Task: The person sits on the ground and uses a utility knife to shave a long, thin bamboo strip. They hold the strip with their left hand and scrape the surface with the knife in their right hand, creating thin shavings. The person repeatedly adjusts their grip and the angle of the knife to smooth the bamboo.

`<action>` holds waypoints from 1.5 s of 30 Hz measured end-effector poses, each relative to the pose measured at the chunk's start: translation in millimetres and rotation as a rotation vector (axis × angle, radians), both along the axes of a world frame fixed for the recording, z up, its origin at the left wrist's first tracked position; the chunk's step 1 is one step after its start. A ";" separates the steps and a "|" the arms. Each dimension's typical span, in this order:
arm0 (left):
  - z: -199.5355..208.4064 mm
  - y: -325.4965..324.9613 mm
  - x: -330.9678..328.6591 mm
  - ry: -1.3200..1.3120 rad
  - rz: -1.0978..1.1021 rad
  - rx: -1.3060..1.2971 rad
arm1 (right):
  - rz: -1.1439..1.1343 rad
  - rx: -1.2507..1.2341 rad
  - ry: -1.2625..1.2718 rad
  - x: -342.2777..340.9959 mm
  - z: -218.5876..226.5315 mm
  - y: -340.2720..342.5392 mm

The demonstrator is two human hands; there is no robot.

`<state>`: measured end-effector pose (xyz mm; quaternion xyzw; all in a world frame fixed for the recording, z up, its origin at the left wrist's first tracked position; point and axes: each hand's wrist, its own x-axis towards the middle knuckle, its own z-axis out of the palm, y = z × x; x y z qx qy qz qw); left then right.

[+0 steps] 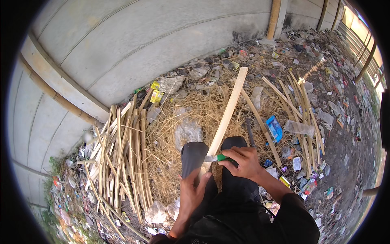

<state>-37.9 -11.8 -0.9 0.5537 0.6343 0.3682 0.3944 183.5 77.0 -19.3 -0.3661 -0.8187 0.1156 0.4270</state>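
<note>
A long pale bamboo strip [228, 110] slants up and away from my lap, its near end between my knees. My left hand [192, 191] is closed round that near end, thumb toward the right. In my right hand [242, 162] is a knife [221, 157] with a green handle, the fingers wrapped about it. Its short blade lies across the strip just beyond my left hand, pointing left. Whether the edge bites into the bamboo I cannot tell.
Bamboo strips [122, 158] lie piled on the left, with a smaller bunch [304, 122] on the right. Dry shavings [162, 142] cover the ground ahead, near a blue wrapper [274, 129] and scattered litter. A grey panel wall [162, 36] with bamboo posts [274, 20] stands behind.
</note>
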 end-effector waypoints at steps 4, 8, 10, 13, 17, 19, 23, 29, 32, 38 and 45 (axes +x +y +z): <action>3.8 -1.0 0.7 -0.028 0.026 -0.010 | -0.019 0.023 0.000 -1.1 0.5 2.0; -11.0 -15.9 -8.6 0.046 0.049 -0.058 | -0.228 0.006 0.137 21.6 -4.9 35.6; -27.4 -33.0 -16.2 -0.002 0.042 -0.086 | -0.325 -0.050 0.162 48.5 -7.6 61.7; -26.2 -41.1 -21.5 0.006 0.037 -0.139 | -0.407 -0.070 0.113 71.6 -2.1 86.2; -17.6 -40.5 -19.3 0.014 0.048 -0.169 | -0.446 -0.096 0.126 76.5 -3.6 93.5; -22.2 -43.2 -22.6 0.014 0.031 -0.208 | -0.491 -0.094 0.117 81.2 -5.5 103.8; -36.1 -59.0 -31.0 0.017 -0.007 -0.177 | -0.690 -0.150 0.202 116.4 -5.8 129.7; -9.7 -32.4 -31.0 0.203 0.060 -0.143 | -0.414 -0.227 0.188 80.6 2.3 84.2; -0.8 -15.5 -16.5 0.176 0.088 -0.020 | -0.134 -0.089 0.164 31.5 -6.6 36.0; 13.3 3.2 0.3 0.199 0.042 0.103 | 0.041 -0.032 0.055 -5.3 -13.7 -10.5; 13.9 7.8 10.6 0.131 0.035 0.239 | 0.061 -0.020 0.049 -11.0 -10.2 -17.7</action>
